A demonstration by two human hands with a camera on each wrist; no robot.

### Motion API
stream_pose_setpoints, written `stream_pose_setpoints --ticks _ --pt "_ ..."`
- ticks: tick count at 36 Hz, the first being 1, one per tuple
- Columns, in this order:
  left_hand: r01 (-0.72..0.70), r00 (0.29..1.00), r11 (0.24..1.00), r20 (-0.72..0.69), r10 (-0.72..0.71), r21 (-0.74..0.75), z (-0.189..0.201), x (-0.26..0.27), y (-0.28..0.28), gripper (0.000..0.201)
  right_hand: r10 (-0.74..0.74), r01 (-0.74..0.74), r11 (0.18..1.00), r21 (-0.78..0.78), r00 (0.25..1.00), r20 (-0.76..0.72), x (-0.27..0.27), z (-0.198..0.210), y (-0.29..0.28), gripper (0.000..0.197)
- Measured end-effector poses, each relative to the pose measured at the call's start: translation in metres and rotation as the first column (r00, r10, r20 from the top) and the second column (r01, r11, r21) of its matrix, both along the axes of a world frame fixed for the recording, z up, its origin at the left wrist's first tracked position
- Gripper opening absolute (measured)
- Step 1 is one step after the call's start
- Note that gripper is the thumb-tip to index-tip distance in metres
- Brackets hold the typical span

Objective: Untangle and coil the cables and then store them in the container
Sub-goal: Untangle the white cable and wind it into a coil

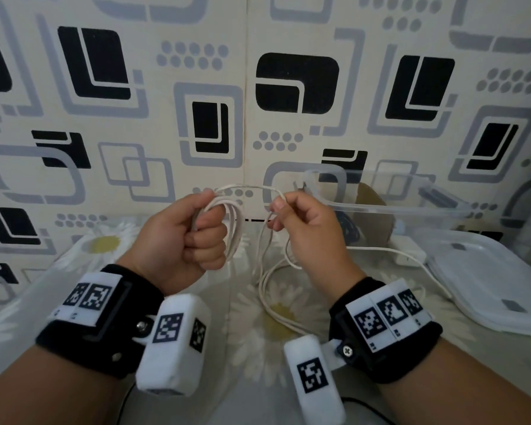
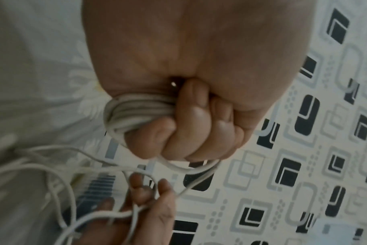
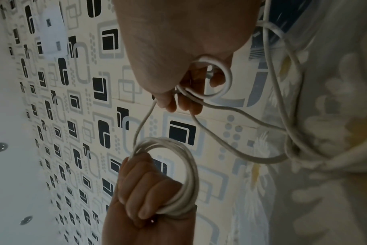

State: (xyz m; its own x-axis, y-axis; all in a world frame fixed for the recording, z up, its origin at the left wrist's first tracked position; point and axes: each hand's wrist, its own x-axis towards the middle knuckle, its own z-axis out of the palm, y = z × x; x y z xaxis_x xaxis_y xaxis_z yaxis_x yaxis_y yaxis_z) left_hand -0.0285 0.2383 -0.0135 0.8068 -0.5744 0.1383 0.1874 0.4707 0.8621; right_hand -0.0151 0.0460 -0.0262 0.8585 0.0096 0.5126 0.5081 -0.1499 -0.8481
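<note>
My left hand (image 1: 204, 230) is held above the table as a fist and grips a coil of white cable (image 1: 235, 234) of several loops. The left wrist view shows the coil (image 2: 134, 109) bunched under the curled fingers (image 2: 199, 116). A short strand (image 1: 249, 188) arches from the coil to my right hand (image 1: 278, 210), which pinches it between thumb and fingers. In the right wrist view a small loop (image 3: 220, 77) curls by the right fingers (image 3: 186, 102), and the coil (image 3: 189, 165) hangs from the left hand (image 3: 144, 190). The loose rest of the cable (image 1: 269, 289) trails down onto the table.
A clear plastic container (image 1: 380, 207) stands open at the back right against the patterned wall. Its lid (image 1: 497, 283) lies at the right edge. A white adapter (image 1: 408, 253) with its own cable sits between them. The floral tablecloth (image 1: 258, 332) covers the table.
</note>
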Motion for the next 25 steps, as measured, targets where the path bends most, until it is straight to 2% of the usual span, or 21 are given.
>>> stream_pose_setpoints --ticks 2,3,7,10,14,18,21,25 --pt "0.22 0.973 0.961 -0.034 -0.228 -0.167 -0.001 0.003 0.003 0.041 0.008 -0.008 0.999 -0.045 1.0 -0.017 0.0 -0.002 0.001 0.021" --pt "0.286 0.953 0.93 -0.038 -0.302 -0.232 0.0 0.004 0.004 0.039 0.014 -0.015 0.998 -0.068 1.0 -0.022 0.0 -0.003 0.001 0.02" --pt "0.343 0.935 0.881 0.027 -0.354 -0.326 0.0 0.002 0.002 0.036 0.077 -0.081 0.99 -0.114 0.996 -0.043 -0.003 -0.005 0.006 0.019" --pt "0.308 0.947 0.868 0.041 -0.317 -0.39 0.0 0.001 0.002 0.036 0.142 -0.157 0.972 -0.175 0.985 -0.096 -0.006 -0.004 0.008 0.022" --pt "0.201 0.975 0.841 0.016 -0.223 -0.502 -0.001 0.005 0.007 0.037 0.187 -0.227 0.937 -0.265 0.968 -0.168 -0.007 -0.005 0.009 0.006" --pt "0.097 0.992 0.808 -0.012 -0.128 -0.58 -0.004 0.012 0.017 0.042 0.236 -0.295 0.898 -0.327 0.949 -0.208 -0.01 -0.007 0.007 0.018" --pt "0.06 0.995 0.755 -0.02 -0.096 -0.653 -0.008 0.016 0.026 0.04 0.234 -0.286 0.898 -0.333 0.954 -0.188 -0.008 -0.008 0.007 0.019" --pt "0.014 0.999 0.689 -0.019 -0.04 -0.724 -0.011 0.021 0.036 0.041 0.159 -0.204 0.909 -0.363 0.976 -0.151 0.0 -0.012 0.008 0.012"
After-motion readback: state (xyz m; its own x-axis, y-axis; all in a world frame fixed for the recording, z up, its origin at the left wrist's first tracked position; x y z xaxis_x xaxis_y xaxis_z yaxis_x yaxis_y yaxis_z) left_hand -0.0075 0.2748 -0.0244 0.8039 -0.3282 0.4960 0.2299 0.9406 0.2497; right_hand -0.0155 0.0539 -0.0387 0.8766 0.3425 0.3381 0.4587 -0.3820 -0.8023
